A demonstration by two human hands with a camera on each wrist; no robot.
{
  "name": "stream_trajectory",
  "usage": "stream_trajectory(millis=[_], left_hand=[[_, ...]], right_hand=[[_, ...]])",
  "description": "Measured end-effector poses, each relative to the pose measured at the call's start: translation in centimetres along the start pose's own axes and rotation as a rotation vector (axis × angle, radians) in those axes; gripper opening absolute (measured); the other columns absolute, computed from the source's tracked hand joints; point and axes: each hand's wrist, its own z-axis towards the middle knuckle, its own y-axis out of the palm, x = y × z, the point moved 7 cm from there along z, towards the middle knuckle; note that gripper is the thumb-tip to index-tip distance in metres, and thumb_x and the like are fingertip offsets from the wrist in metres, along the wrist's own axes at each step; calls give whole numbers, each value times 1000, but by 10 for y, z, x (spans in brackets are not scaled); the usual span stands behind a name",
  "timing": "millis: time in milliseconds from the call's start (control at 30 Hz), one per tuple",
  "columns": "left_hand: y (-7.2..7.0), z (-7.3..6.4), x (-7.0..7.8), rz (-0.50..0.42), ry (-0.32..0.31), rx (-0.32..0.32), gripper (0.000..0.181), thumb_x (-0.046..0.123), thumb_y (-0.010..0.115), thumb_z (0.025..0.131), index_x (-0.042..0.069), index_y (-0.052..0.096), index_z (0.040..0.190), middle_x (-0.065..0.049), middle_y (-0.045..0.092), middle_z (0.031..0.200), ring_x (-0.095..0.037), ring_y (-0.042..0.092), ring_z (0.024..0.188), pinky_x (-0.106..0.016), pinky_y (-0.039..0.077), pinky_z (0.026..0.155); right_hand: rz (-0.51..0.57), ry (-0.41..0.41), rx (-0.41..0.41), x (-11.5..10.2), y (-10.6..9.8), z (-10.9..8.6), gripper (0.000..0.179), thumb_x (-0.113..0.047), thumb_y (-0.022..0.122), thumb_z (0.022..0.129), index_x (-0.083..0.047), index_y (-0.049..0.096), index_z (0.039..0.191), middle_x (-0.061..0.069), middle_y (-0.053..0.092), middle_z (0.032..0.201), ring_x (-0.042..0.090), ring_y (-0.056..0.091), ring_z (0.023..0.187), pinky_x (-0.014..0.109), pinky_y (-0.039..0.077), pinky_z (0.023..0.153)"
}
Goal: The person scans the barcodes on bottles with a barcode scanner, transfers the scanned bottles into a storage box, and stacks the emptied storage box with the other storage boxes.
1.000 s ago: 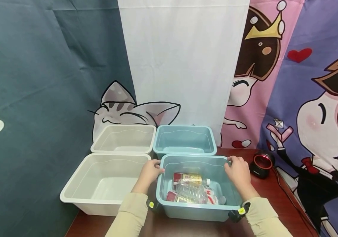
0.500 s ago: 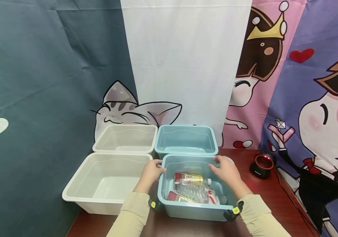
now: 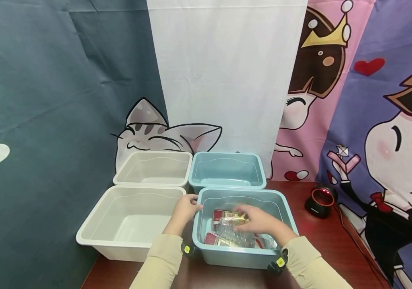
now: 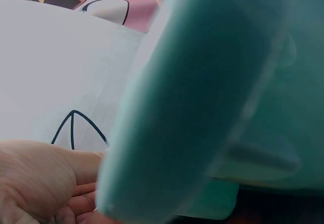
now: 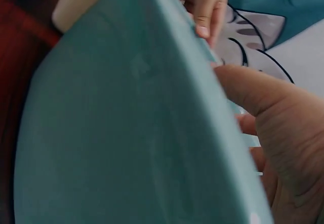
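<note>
My left hand point(image 3: 184, 209) holds the left rim of the near blue bin point(image 3: 245, 257), thumb on the inside. In the left wrist view, the bin's blurred wall point(image 4: 172, 102) hides part of that hand's fingers. Inside the bin lie several plastic bottles: a red-and-yellow labelled bottle point(image 3: 218, 216), a clear bottle point(image 3: 231, 233), and a red-labelled bottle point(image 3: 211, 239) near the front. Over them reaches my right hand point(image 3: 258, 220), fingers spread and apart from the thumb, nothing plainly gripped. In the right wrist view, the bin's wall hides the fingertips of the right hand point(image 5: 283, 128).
A second blue bin point(image 3: 227, 158) stands directly behind. To the left are two off-white bins, a near one point(image 3: 126, 245) and a far one point(image 3: 151, 156). A black device with a red glowing ring point(image 3: 321, 200) sits on the red-brown table point(image 3: 314, 241), its cable running right.
My right hand has left the bin's far right rim and moved left and down into the bin, over the bottles. The left hand stays at the left rim.
</note>
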Motion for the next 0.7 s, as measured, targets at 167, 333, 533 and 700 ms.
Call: stream_trajectory(millis=[167, 333, 533, 700], left_hand=[[0, 0, -1, -1, -3, -3, 45, 8, 76, 89, -2, 63, 131, -15, 70, 101, -26, 69, 88, -37, 62, 62], [1, 1, -2, -2, -4, -8, 45, 7, 75, 89, -2, 63, 131, -14, 69, 100, -26, 69, 86, -37, 62, 60], [1, 1, -1, 1, -6, -9, 45, 7, 75, 89, -2, 63, 131, -14, 70, 101, -25, 69, 86, -38, 62, 61], [1, 1, 0, 6, 1, -6, 45, 7, 75, 89, -3, 63, 131, -15, 70, 102, -26, 69, 88, -38, 62, 61]], right_hand=[[-10, -49, -92, -4, 13, 1, 72, -44, 83, 79, -10, 57, 137, 9, 66, 118, 27, 63, 105, 47, 55, 85], [-45, -52, -138, -6, 20, -1, 77, -44, 86, 76, -12, 57, 140, 2, 66, 118, 20, 63, 105, 45, 55, 89], [-180, -108, -165, -10, 28, -1, 69, -40, 85, 75, -12, 61, 134, -1, 67, 122, 17, 62, 110, 42, 53, 95], [-231, -125, -164, -10, 31, 0, 65, -38, 84, 75, -11, 64, 131, -1, 66, 124, 16, 61, 113, 40, 52, 98]])
